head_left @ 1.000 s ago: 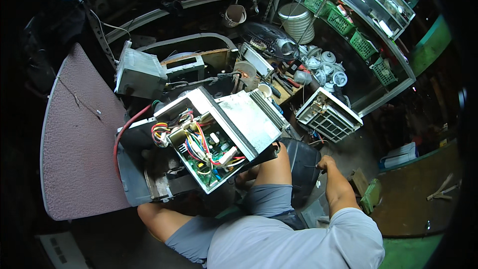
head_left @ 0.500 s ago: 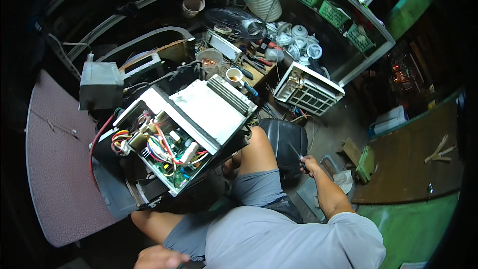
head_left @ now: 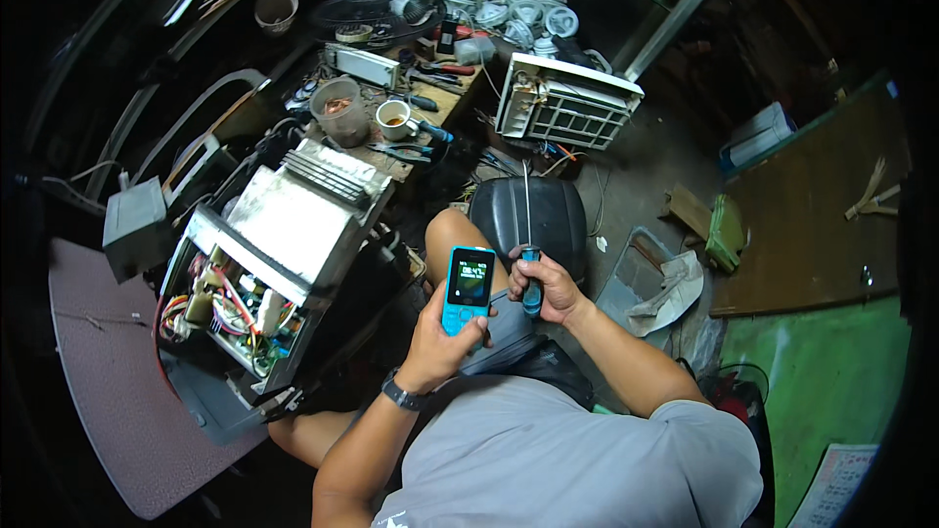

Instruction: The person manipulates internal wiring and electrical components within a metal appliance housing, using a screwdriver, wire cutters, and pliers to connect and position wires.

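Note:
My left hand (head_left: 440, 342) is wrapped round a light-blue keypad phone (head_left: 456, 319), its small screen lit and my thumb lying on the keys. Just to its right, my right hand (head_left: 554, 288) grips the blue handle of a screwdriver (head_left: 531, 279), whose long thin shaft points away from me. Both hands are above my lap. Off to the left stands an opened metal appliance (head_left: 303, 210) with a white top panel. Its near end exposes a circuit board with bundled coloured wires (head_left: 230, 318).
A wooden bench (head_left: 455, 103) ahead carries a cup (head_left: 395, 120), a clear tub (head_left: 339, 110), pliers (head_left: 401, 152) and other tools. A white grille frame (head_left: 572, 103) stands right of it. A black rounded case (head_left: 528, 215) sits before me. A brown board (head_left: 802, 225) is at right.
My left hand has come up from the lower edge with the phone now in view. My right hand has moved left with the screwdriver, now upright. The view has shifted.

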The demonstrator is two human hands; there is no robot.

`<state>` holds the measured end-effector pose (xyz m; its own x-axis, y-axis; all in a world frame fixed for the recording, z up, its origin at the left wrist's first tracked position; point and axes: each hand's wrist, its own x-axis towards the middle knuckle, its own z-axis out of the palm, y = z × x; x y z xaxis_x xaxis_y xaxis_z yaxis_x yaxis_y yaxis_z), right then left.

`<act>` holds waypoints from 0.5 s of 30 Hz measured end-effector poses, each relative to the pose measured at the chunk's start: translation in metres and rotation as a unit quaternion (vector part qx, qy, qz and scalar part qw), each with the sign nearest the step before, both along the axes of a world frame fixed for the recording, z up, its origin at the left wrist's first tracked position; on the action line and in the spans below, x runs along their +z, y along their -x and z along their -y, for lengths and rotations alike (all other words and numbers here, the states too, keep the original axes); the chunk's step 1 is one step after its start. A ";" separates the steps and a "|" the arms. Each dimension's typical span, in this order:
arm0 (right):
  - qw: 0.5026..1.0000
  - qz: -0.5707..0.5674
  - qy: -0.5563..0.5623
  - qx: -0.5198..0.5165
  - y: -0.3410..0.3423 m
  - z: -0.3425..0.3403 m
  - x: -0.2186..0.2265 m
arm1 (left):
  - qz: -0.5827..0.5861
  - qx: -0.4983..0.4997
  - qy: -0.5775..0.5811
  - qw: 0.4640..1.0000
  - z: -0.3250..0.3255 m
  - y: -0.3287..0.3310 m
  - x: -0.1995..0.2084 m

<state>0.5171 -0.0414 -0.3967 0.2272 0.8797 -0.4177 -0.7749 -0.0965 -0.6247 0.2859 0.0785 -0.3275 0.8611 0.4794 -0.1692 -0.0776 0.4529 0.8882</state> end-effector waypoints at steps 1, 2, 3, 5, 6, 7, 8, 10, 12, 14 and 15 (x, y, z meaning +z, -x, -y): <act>1.000 -0.005 -0.027 0.002 0.002 0.002 0.005 | 0.007 0.010 0.014 1.000 0.000 -0.010 -0.008; 0.999 -0.012 -0.052 0.004 0.005 0.004 0.011 | 0.004 0.015 0.004 1.000 0.001 -0.018 -0.010; 0.999 -0.015 -0.052 -0.002 0.010 0.005 0.017 | 0.009 0.022 0.002 1.000 0.000 -0.027 -0.017; 0.996 0.087 -0.022 -0.018 0.019 0.002 0.036 | -0.016 0.022 0.001 1.000 -0.004 -0.037 -0.020; 0.996 0.085 -0.029 -0.017 0.022 0.000 0.046 | -0.019 0.018 -0.001 1.000 -0.003 -0.041 -0.021; 0.996 0.084 -0.032 -0.020 0.024 -0.003 0.053 | -0.007 0.024 0.018 1.000 -0.003 -0.046 -0.020; 0.996 0.076 -0.037 -0.027 0.027 -0.005 0.060 | 0.005 0.031 0.037 0.999 -0.003 -0.051 -0.020; 0.995 0.066 -0.059 -0.036 0.025 -0.007 0.059 | 0.017 0.032 0.041 0.998 -0.003 -0.059 -0.021; 0.995 0.062 -0.060 -0.046 0.020 -0.009 0.055 | 0.030 0.035 0.047 0.998 -0.004 -0.065 -0.023; 0.995 0.059 -0.060 -0.055 0.016 -0.014 0.054 | 0.047 0.006 0.056 0.997 -0.005 -0.071 -0.024; 0.994 0.067 -0.052 -0.064 0.014 -0.016 0.051 | 0.047 0.007 0.055 0.997 -0.006 -0.071 -0.024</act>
<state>0.5030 -0.0252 -0.3457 0.3875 0.8771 -0.2838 -0.6851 0.0680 -0.7253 0.3573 0.0846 -0.3518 0.8691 0.4742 -0.1403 -0.1646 0.5450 0.8221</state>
